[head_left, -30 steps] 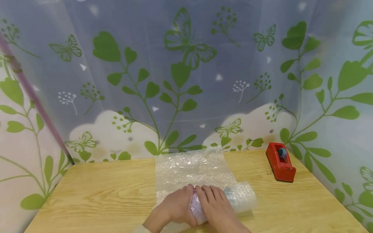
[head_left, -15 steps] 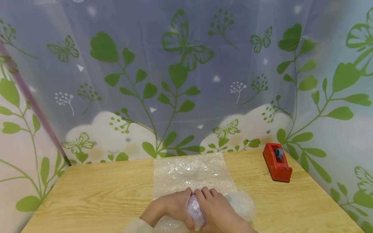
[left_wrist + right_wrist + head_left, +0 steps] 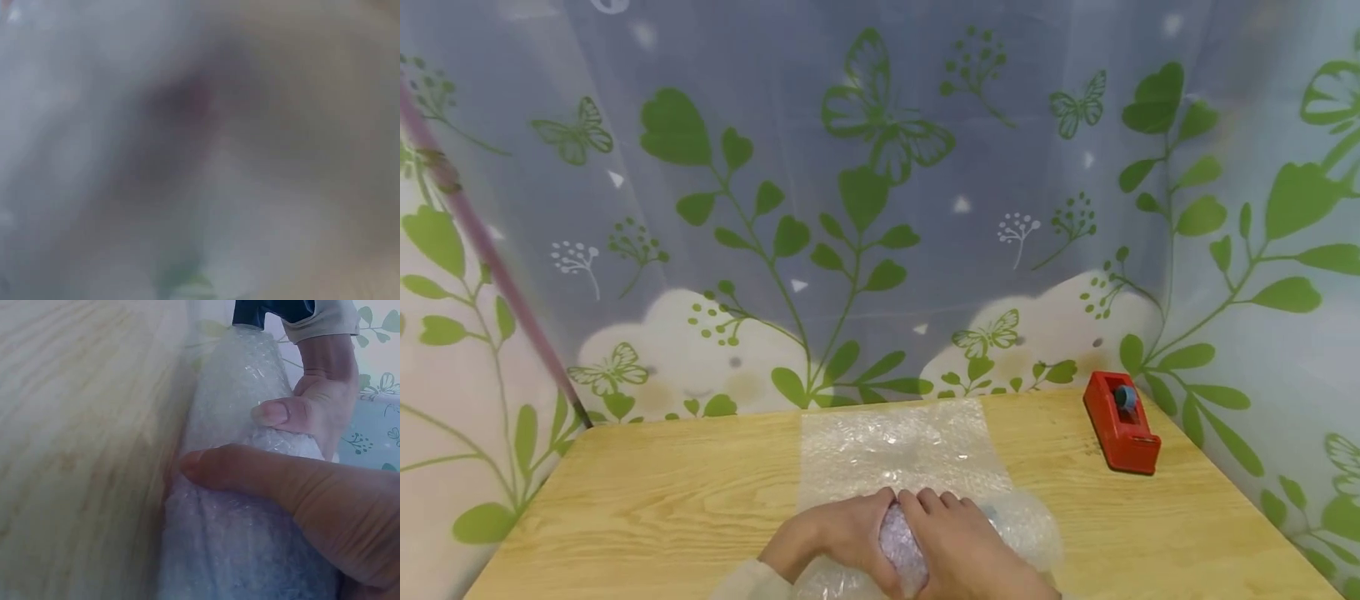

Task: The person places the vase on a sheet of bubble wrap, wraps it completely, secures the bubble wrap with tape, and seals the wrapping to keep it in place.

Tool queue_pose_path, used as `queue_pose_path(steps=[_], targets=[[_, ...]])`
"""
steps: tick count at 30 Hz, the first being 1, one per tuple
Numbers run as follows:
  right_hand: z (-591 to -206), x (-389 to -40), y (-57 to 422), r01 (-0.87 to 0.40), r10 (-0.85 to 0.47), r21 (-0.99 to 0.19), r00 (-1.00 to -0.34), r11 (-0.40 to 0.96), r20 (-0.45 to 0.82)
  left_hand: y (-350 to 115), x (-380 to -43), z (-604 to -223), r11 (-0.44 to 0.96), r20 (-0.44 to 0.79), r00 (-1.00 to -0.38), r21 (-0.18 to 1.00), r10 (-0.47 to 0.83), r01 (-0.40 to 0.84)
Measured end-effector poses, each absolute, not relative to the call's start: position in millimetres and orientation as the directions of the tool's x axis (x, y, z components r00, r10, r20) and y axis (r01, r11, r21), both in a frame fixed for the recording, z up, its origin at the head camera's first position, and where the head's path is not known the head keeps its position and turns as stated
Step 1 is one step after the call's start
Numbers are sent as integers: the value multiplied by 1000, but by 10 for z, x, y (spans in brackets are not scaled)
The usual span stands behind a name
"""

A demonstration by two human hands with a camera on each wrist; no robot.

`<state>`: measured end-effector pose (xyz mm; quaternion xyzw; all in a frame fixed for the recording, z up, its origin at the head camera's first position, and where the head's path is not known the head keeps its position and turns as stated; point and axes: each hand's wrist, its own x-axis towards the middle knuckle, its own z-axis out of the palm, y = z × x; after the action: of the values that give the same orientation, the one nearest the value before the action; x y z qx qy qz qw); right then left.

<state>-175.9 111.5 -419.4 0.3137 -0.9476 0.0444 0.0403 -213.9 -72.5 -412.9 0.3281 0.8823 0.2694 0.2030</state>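
Both hands grip a bubble-wrapped bundle (image 3: 902,546) near the table's front edge, with a pale purple thing showing faintly through the layers. The left hand (image 3: 853,533) holds its left part; the right hand (image 3: 958,537) lies across it further right. From under the bundle, a flat sheet of bubble wrap (image 3: 898,442) stretches back over the table. In the right wrist view, the right thumb (image 3: 244,469) presses along the wrapped bundle (image 3: 244,544), and the left hand (image 3: 319,412) holds it farther up. The left wrist view is too blurred to make out.
A red tape dispenser (image 3: 1123,425) with a blue roll stands at the back right of the wooden table (image 3: 662,508). A patterned curtain (image 3: 737,208) hangs behind the table and along its sides.
Both hands and the bundle have come slightly nearer the person. The far edge of the flat bubble wrap has shifted a little toward the front.
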Motion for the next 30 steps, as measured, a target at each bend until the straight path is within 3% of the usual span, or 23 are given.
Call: queue_pose_path(steps=[4, 7, 11, 14, 18, 24, 26, 30], targets=[[-4167, -1758, 1115, -619, -612, -34, -782, 784, 116, -729, -2085, -4089, 739, -129, -756, 368, 641, 564], [-4139, -1765, 1110, -613, -609, -41, -789, 789, 80, -723, -1996, -4051, 779, -2, -786, 133, 618, 612], [-4115, -1793, 1091, -593, -592, -56, -805, 804, 28, -686, -1838, -4004, 808, 170, -790, -97, 588, 581], [-4116, -1809, 1084, -600, -599, -37, -800, 799, 44, -639, -1707, -3998, 824, 211, -799, -215, 563, 524], [-4111, -1824, 1091, -603, -602, -25, -797, 797, 47, -573, -1594, -4109, 819, 292, -770, -298, 568, 491], [-4100, -1863, 1099, -617, -614, -73, -787, 784, 57, -511, -1655, -4364, 814, 593, -559, -381, 579, 438], [-4098, -1886, 1105, -629, -626, -109, -777, 770, 64, -501, -1683, -4400, 819, 607, -553, -369, 571, 440], [-4089, -1940, 1134, -641, -649, -192, -760, 743, 27, -501, -1695, -4400, 823, 542, -623, -320, 565, 468]])
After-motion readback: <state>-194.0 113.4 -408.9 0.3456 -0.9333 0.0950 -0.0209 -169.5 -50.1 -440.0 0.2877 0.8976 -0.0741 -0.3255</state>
